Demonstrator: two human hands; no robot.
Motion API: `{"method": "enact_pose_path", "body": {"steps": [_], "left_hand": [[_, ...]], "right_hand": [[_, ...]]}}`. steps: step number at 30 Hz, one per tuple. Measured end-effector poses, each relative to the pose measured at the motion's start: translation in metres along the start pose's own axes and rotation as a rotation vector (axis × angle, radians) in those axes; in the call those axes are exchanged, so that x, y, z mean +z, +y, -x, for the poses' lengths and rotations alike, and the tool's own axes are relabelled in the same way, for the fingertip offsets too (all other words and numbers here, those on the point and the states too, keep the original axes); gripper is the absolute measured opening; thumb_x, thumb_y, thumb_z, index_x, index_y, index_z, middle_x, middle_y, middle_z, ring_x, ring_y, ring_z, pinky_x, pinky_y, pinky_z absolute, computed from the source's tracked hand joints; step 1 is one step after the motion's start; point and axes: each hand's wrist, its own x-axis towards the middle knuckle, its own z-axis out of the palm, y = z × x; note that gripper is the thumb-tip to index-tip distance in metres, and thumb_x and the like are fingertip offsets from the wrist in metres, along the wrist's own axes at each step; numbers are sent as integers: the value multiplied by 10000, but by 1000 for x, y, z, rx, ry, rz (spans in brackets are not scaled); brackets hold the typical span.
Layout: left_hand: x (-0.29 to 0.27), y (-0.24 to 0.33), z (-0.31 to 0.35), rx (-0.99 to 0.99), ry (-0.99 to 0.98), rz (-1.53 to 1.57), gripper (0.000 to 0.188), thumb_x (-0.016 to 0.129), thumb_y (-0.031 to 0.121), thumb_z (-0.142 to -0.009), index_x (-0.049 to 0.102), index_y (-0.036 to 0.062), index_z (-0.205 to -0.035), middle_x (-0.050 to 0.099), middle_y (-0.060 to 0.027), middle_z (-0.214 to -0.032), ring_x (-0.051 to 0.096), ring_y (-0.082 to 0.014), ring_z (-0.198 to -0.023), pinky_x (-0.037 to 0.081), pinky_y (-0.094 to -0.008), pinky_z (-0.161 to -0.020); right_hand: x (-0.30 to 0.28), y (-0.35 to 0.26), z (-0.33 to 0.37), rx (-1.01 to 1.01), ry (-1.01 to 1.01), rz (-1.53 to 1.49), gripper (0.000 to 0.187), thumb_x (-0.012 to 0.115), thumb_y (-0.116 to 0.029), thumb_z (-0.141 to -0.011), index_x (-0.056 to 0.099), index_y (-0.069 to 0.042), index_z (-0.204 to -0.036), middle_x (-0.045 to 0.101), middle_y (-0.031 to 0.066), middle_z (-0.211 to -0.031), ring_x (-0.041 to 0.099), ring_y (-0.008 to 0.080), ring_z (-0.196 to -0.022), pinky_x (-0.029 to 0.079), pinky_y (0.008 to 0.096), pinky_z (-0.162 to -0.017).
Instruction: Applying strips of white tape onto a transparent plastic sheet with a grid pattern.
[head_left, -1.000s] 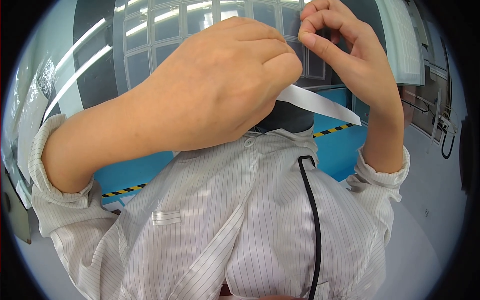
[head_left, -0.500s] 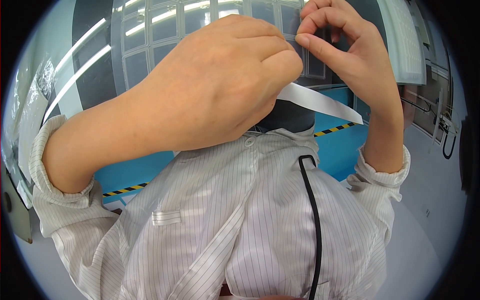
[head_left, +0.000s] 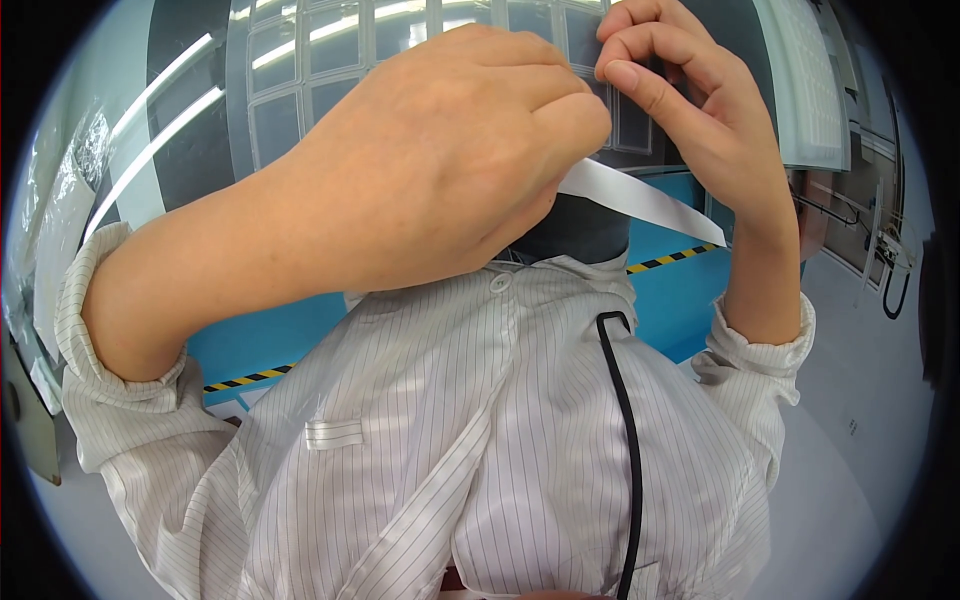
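Two hands raised, left hand [head_left: 440, 170] pinching white strip [head_left: 640, 200]

Floor [head_left: 860, 440]: pale grey, with a blue area [head_left: 690, 300] edged by yellow-black hazard tape [head_left: 672, 260]. Nothing discernible lying on it.

White strip [head_left: 640, 198], pinstriped smock [head_left: 500, 420]

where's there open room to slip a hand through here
Open gap between the left hand and right hand, above the white strip. Bare grey floor beyond the right sleeve. Crowded at centre: both hands close together over the striped coat and black cable.
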Motion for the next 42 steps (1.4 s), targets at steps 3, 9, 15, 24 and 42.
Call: {"method": "enact_pose_path", "body": {"steps": [3,9,15,24,42], "left_hand": [[-2,-1,3,-15,-12,1,176,693,33,-746,544,18,-838,605,-146,-820,624,-331,-854,501,-425,-785],[-1,-1,0,-9,-13,-7,166,689,30,-759,548,14,-845,610,-147,-827,623,-333,-853,501,-428,-791],[-2,-2,4,-9,14,-16,156,686,27,-770,554,10,-850,615,-150,-838,623,-334,-859,501,-429,-793],[-11,1,0,-44,13,7,102,666,45,-847,579,10,-887,617,-153,-839,619,-340,-845,494,-435,-767],[-13,3,-7,-224,-21,146,109,659,78,-932,621,-7,-989,615,-119,-850,577,-264,-743,457,-342,-660]], "right_hand": [[-6,1,6,25,-29,37,74,678,-57,-940,668,15,-924,596,72,-1044,521,130,-914,431,248,-783],[-3,-6,5,102,0,-28,63,689,-38,-929,651,10,-945,563,70,-1048,522,131,-912,431,243,-786],[37,-59,-23,843,-19,971,153,698,-32,-931,568,-20,-1010,512,56,-1067,493,114,-863,419,232,-744],[40,-78,-10,818,193,779,125,621,-57,-988,625,23,-1085,622,43,-1107,545,87,-961,427,215,-874],[54,-100,-22,743,-4,916,142,701,45,-857,639,27,-983,648,79,-1008,584,137,-887,473,268,-803]]}}
